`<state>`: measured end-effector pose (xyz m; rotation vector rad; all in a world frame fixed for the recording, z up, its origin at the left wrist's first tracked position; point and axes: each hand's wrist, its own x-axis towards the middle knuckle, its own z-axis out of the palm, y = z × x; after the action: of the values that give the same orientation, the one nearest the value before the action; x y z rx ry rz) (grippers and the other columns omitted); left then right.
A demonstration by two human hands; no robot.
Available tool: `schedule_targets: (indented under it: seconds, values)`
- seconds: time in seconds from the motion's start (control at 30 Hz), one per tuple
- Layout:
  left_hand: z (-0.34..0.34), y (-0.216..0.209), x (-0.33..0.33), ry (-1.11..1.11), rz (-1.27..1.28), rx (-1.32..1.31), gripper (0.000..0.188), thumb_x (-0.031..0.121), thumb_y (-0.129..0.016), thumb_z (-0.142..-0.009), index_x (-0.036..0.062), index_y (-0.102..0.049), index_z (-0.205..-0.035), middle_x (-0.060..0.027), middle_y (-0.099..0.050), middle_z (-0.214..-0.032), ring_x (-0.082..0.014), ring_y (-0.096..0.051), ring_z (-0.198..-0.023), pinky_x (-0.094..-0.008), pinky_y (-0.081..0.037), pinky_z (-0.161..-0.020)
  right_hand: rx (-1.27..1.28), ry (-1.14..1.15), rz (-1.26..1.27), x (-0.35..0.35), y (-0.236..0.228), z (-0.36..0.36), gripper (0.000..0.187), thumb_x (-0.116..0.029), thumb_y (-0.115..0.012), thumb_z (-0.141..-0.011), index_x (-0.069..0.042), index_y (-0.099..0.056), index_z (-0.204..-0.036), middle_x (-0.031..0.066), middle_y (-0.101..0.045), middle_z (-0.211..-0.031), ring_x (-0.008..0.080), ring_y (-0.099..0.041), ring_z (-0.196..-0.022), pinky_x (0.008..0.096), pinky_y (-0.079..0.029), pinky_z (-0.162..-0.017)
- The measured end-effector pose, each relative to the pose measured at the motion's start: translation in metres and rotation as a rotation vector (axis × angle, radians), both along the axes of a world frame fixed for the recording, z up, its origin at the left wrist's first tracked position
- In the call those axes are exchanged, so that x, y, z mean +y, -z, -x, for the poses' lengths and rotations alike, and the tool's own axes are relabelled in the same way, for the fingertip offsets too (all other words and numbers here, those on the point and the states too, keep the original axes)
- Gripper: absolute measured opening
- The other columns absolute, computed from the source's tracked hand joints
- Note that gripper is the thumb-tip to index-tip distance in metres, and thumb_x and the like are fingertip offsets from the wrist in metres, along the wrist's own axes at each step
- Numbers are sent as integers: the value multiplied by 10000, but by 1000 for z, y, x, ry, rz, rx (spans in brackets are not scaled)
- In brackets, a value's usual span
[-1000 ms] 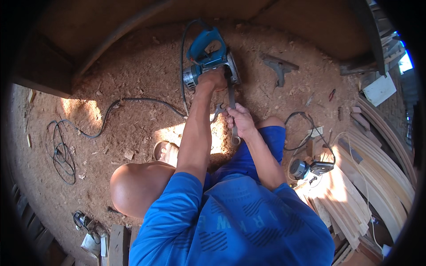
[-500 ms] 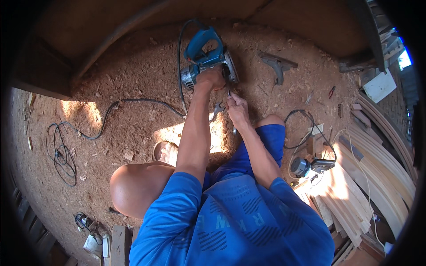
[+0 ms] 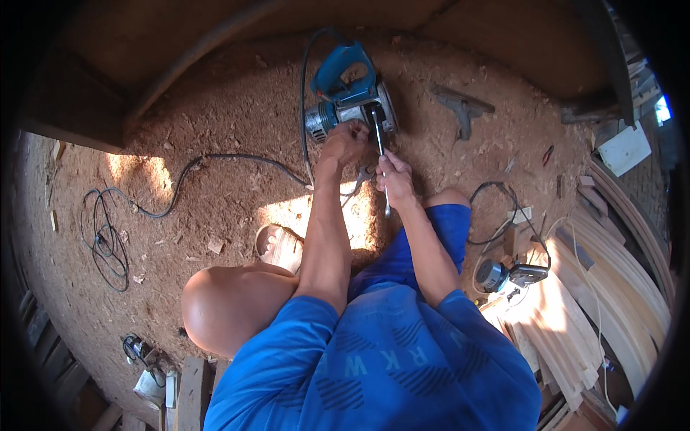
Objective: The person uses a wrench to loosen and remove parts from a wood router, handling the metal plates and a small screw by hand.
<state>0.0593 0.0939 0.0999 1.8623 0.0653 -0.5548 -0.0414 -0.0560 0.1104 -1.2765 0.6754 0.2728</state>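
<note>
A blue-handled circular saw [image 3: 352,86] with a ribbed grey motor lies on the shavings-covered ground in front of me. My right hand [image 3: 397,179] is closed round a long silver wrench [image 3: 381,144], whose far end reaches into the saw's dark opening. At the saw's near edge is my left hand [image 3: 347,142], its fingers curled in; whatever they pinch is hidden. A second wrench [image 3: 364,176], with an open jaw, lies on the ground between my forearms.
A black cord [image 3: 244,156] runs left from the saw to a loose coil. Right of the saw are a dark T-shaped tool [image 3: 463,108] and red-handled pliers [image 3: 548,155]. Another corded power tool [image 3: 496,274] rests by stacked wooden strips [image 3: 611,287].
My left hand has drawn back from the saw's body to its near edge. The wrench in my right hand now shows at full length, its end in the saw.
</note>
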Motion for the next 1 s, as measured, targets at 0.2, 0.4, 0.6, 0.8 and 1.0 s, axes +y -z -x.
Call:
schedule_targets:
  seconds: [0.2, 0.4, 0.6, 0.8, 1.0]
  values:
    - [-5, -45, -33, 0, -197, -237, 371, 246, -599, -843, 110, -636, -1186, -221, -681, -1118, -377, -657, -1052, -454, -516, -919, -122, -104, 614, -15, 17, -3, 254, -193, -551, -1018, -46, -638, -1206, -16, -533, -744, 55, -420, -537, 239, -373, -470]
    - [-35, -54, -36, 334, -514, -62, 508, 255, -650, -794, 119, -601, -1281, -200, -685, -1167, -351, -652, -1119, -436, -515, -958, 68, -75, 275, 1, -11, -13, 192, -180, -536, -1017, -66, -656, -1114, -9, -535, -734, 52, -410, -520, 235, -346, -457]
    - [-61, -85, -41, 616, -471, 137, 514, 210, -665, -778, 96, -624, -1278, -211, -667, -1216, -334, -630, -1175, -398, -497, -997, 12, -37, 163, -16, -8, -19, 183, -189, -573, -997, -29, -661, -1016, 13, -584, -713, 79, -455, -562, 244, -365, -505]
    - [-11, -28, -34, 197, -231, -98, 443, 228, -615, -841, 60, -647, -1250, -215, -683, -1179, -354, -636, -1152, -400, -497, -990, 49, -90, 11, -21, 9, -21, 124, -212, -570, -1011, -102, -622, -990, -35, -517, -679, 46, -424, -490, 232, -347, -437]
    - [59, -42, -45, -68, 116, 417, 557, 345, -398, -1004, 28, -353, -1460, -198, -684, -964, -287, -684, -841, -392, -552, -755, -58, -4, 76, -18, -3, -25, 191, -123, -478, -1033, -45, -610, -1147, 52, -676, -916, 102, -570, -617, 252, -472, -534]
